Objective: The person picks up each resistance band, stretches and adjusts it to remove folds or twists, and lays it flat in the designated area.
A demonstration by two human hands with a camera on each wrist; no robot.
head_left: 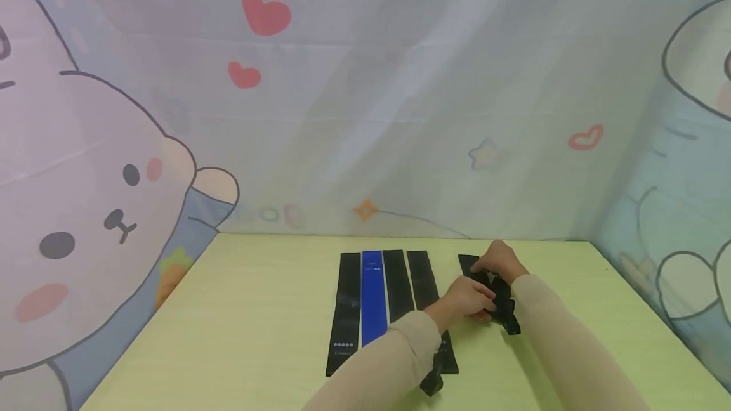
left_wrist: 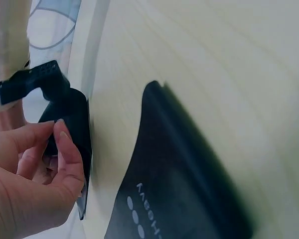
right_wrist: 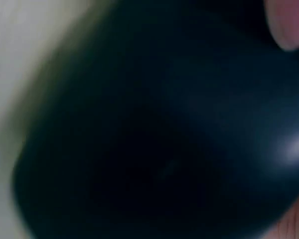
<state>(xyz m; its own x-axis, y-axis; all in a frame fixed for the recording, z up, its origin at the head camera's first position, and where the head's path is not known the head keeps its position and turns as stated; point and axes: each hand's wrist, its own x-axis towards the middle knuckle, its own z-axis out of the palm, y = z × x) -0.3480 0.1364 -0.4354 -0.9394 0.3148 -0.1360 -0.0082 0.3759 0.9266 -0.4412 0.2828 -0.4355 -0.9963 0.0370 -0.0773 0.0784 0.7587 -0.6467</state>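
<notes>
A black resistance band (head_left: 469, 264) lies at the right of the table, partly hidden by both hands. My right hand (head_left: 501, 261) holds it near its far part; in the right wrist view the dark band (right_wrist: 154, 124) fills most of the picture, blurred, with a fingertip at the upper right. Closer to me, my left hand (head_left: 464, 298) pinches the same band, thumb and finger meeting at it in the left wrist view, where the band (left_wrist: 77, 117) curves up behind the fingers.
Left of the hands lie a black band (head_left: 345, 303), a blue band (head_left: 373, 300) and two more black bands (head_left: 398, 278), (head_left: 421, 271), side by side lengthwise. My left forearm crosses over their near ends. A printed cloth (head_left: 371, 94) hangs behind the pale table (head_left: 240, 322).
</notes>
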